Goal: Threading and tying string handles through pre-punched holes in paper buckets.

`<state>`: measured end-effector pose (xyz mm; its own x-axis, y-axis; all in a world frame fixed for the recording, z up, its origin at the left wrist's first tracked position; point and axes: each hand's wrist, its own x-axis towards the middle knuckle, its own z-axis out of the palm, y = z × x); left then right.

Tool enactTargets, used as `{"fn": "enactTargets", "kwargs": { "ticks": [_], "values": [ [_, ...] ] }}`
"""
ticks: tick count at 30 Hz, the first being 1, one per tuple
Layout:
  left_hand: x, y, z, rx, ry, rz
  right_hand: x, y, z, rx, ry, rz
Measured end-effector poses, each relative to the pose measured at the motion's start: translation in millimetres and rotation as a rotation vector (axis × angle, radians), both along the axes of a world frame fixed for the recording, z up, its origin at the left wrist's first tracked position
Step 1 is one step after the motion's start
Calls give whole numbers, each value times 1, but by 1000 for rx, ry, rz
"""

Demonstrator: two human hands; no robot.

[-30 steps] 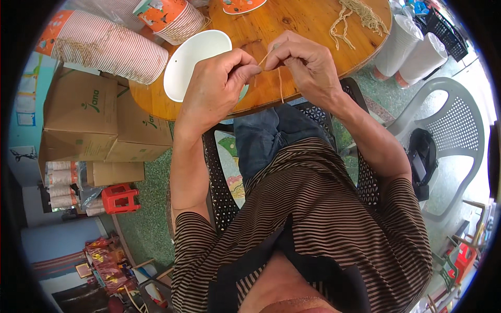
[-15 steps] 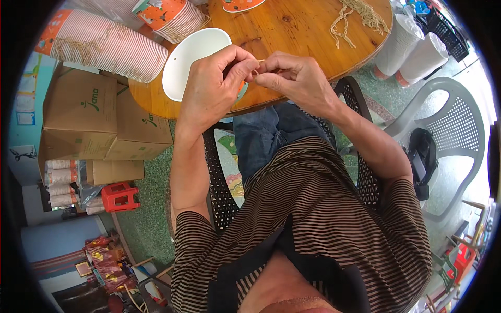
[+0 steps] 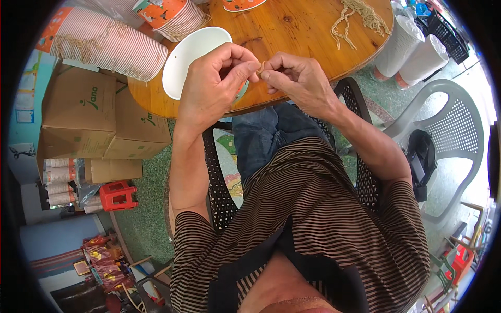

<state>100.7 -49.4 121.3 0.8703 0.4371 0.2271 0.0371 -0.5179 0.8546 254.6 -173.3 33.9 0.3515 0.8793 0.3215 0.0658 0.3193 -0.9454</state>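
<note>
Between my fingertips, above the table's near edge, a small loop of tan cord (image 3: 261, 68) shows. My left hand (image 3: 215, 86) pinches one side of it with thumb and forefinger. From the other side my right hand (image 3: 300, 78) pinches it too, its other fingers curled. A paper bucket (image 3: 180, 68) lies tipped behind my left hand, its white inside facing up and left, with a small hole near the rim. My left hand covers much of its outer wall; whether the cord passes through the bucket cannot be made out.
On the wooden table (image 3: 287, 39) lie a bundle of loose cords (image 3: 365, 18) at the far right and a long stack of paper buckets (image 3: 112, 44) at the left. Cardboard boxes (image 3: 78, 104) stand left of the table, a grey plastic chair (image 3: 454, 122) to the right.
My fingertips have drawn slightly apart, and the cord now shows as a small loop between them. The tipped bucket stays in nearly the same place.
</note>
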Motion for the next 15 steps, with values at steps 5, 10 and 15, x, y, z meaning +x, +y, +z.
{"fn": "enactTargets", "kwargs": {
  "ticks": [5, 10, 15],
  "values": [
    [-3, -5, 2, -56, -97, -64, 0, -2, 2, -50, -39, -20],
    [-1, -5, -6, 193, -165, -51, 0, -3, 4, -26, 35, 18],
    [-3, -7, -9, 429, -109, 2, 1, -4, 5, -39, 164, 56]
  ]
}}
